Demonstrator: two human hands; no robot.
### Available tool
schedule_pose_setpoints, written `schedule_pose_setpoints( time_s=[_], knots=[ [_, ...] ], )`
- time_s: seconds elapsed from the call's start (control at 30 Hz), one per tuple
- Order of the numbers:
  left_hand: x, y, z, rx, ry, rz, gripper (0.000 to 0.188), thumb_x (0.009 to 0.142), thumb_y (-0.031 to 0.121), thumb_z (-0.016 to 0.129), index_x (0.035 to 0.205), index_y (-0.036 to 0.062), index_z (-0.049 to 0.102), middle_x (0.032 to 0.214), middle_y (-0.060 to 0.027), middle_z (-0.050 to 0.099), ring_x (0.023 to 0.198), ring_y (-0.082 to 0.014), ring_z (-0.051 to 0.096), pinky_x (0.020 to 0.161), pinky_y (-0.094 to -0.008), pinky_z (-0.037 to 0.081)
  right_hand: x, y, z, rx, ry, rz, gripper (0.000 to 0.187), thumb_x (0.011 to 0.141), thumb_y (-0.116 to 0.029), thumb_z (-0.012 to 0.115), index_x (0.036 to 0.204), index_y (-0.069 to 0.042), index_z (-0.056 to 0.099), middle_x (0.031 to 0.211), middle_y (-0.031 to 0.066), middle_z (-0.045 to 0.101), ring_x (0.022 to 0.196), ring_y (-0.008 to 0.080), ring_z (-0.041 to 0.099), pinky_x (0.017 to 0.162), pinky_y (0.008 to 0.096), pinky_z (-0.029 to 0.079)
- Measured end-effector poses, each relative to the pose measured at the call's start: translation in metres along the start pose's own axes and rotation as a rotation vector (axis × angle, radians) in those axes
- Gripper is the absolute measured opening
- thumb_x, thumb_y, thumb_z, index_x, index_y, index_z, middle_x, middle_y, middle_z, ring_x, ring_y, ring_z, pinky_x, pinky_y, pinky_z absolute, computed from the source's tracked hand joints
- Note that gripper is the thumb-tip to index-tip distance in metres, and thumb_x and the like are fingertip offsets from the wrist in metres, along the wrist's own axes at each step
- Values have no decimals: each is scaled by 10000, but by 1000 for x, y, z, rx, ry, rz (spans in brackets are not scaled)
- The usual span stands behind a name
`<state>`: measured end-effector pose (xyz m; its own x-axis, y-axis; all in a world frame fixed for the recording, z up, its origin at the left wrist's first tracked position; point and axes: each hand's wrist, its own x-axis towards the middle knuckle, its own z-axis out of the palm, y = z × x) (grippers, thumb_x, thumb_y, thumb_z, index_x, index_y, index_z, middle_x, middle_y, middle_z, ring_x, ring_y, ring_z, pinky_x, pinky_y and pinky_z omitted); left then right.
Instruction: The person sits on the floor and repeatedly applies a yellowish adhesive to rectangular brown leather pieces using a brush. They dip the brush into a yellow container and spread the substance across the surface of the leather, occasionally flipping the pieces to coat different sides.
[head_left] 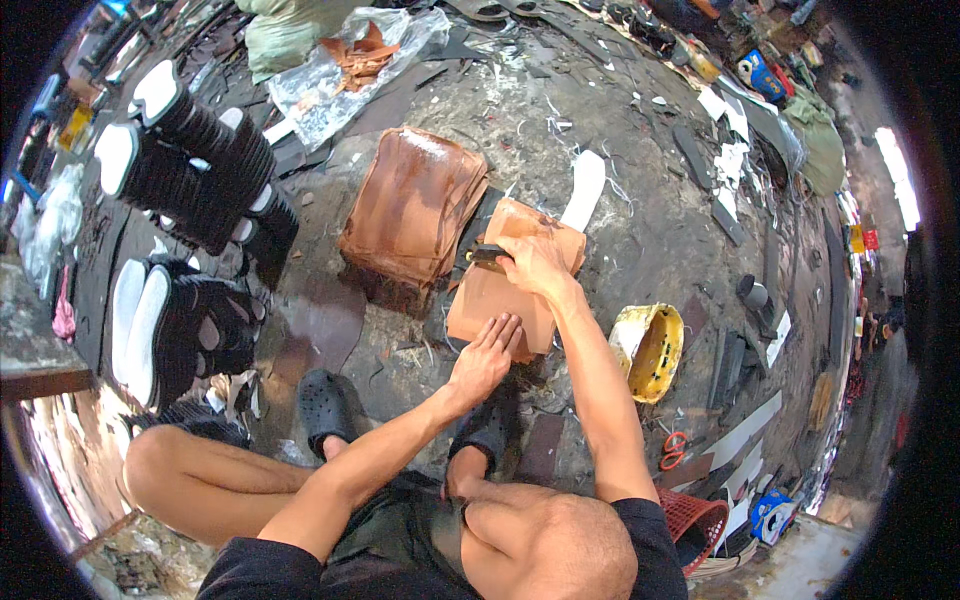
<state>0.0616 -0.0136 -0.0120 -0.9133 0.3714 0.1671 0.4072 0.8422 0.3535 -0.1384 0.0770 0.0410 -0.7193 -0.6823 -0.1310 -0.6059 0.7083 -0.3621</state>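
Observation:
My right hand point(535, 265) is closed around a short dark tool point(487, 256) with a yellowish patch. The tool is over the upper left part of a stack of tan leather-like sheets point(500, 300) on the ground; its working end is too small to make out. On the near part of that stack lies my left hand point(485, 355), flat with its fingers stretched out, holding nothing. Beside it on the left stands a taller stack of brown sheets point(410, 200), dark-stained and glossy on top. A white sole-shaped piece point(585, 190) lies just beyond the tan stack.
A yellow, dark-spotted container point(655, 352) stands to the right, with orange-handled scissors point(673, 450) and a red basket point(695, 525) nearer me. Stacked black soles with white tops point(200, 160) are at the left. Scraps litter the floor around a clear plastic bag point(330, 90).

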Motion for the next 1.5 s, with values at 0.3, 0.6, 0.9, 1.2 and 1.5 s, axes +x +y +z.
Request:
schedule_pose_setpoints(
  time_s=[0.3, 0.6, 0.9, 1.2, 1.5],
  knots=[
    [-49, 66, 0, -496, -429, 10, 379, 820, 122, 577, 1189, 76, 647, 1152, -196, 666, 1043, -313, 669, 889, -463, 535, -115, -97, 63, 231, 126, -379, 333, 799, -114, 668, 1111, -222, 714, 903, 90, 728, 793, 296, 710, 645, 436, 566],
    [25, 6, 6, -77, -81, 2, 585, 831, 65, 571, 1411, 47, 498, 1526, -86, 458, 1411, -240, 440, 830, -339, 602, -65, 17, -69, 254, 295, -13, 508, 691, 93, 593, 1107, -157, 744, 1117, 58, 738, 1060, 261, 693, 885, 373, 567],
    [1, 1, 17, -49, -29, 27, 544, 817, 44, 563, 1360, 43, 550, 1472, -69, 529, 1379, -225, 485, 861, -332, 593, 27, 82, -33, -41, 46, -495, 421, 707, 22, 608, 987, -235, 787, 1049, 38, 749, 971, 275, 698, 821, 391, 544],
    [7, -15, -2, -141, -143, 100, 573, 815, 50, 573, 1387, 56, 529, 1504, -75, 495, 1396, -229, 464, 1061, -368, 482, -119, 81, -22, 178, -41, 348, 372, 831, -186, 708, 1197, -251, 704, 1106, 71, 734, 1044, 323, 683, 874, 417, 545],
    [18, -35, -7, -82, -108, 143, 579, 812, 19, 563, 1388, 11, 514, 1486, -112, 504, 1398, -256, 457, 992, -368, 535, -122, 48, -8, 149, 122, 515, 558, 876, -265, 673, 1392, -164, 484, 927, 254, 711, 906, 459, 686, 782, 552, 531]
  ],
)
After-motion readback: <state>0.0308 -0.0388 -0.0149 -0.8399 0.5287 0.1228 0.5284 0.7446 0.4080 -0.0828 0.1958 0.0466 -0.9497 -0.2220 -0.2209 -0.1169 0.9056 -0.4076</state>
